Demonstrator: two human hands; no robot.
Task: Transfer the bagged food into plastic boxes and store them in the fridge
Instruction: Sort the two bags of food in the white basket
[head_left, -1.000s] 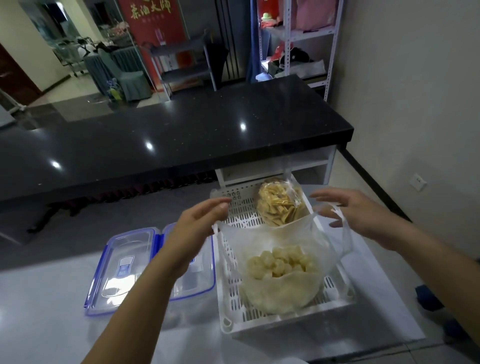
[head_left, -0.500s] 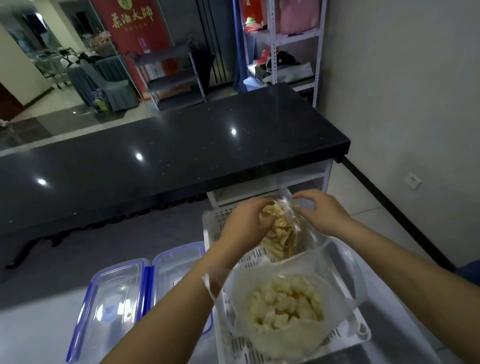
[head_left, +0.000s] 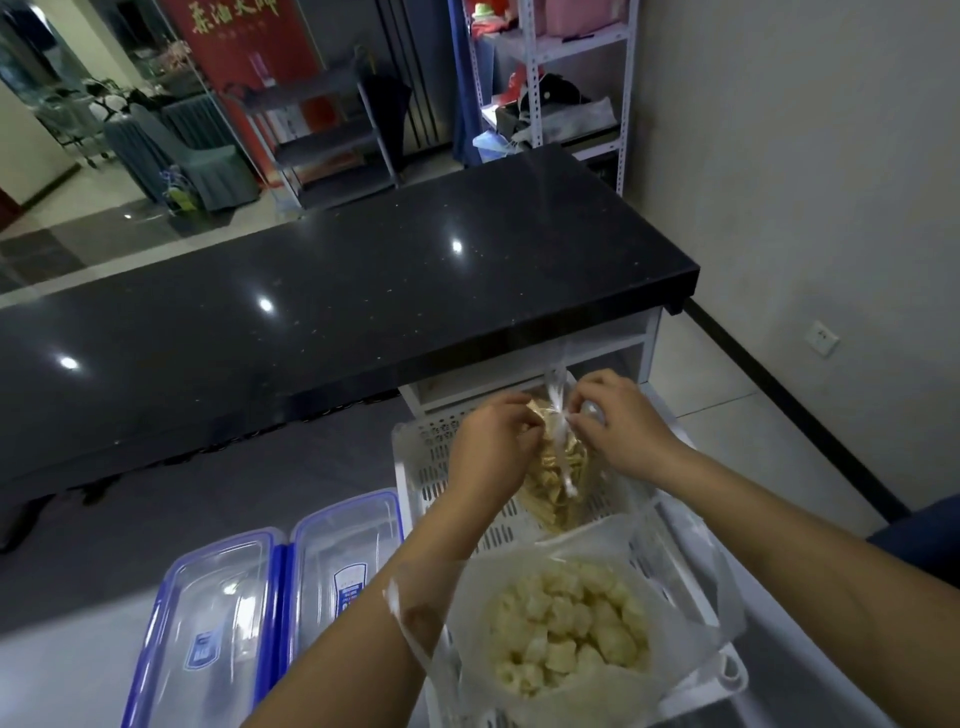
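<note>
Background's pretty busy: a long black countertop (head_left: 332, 322) with glossy light spots, a white metal shelf rack (head_left: 540, 78) stuffed with clutter behind it, a red banner (head_left: 244, 41), and a wall socket (head_left: 822, 338).

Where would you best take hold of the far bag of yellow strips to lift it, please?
Grip the bag of yellow strips at its twisted neck, from above: the plastic gathers there into one narrow tail pointing up, where the left hand and right hand already pinch it.

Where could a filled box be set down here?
Bare patches: black counter behind the basket; grey tabletop left of the boxes. Crowded: the basket, with both bags and both hands.
</note>
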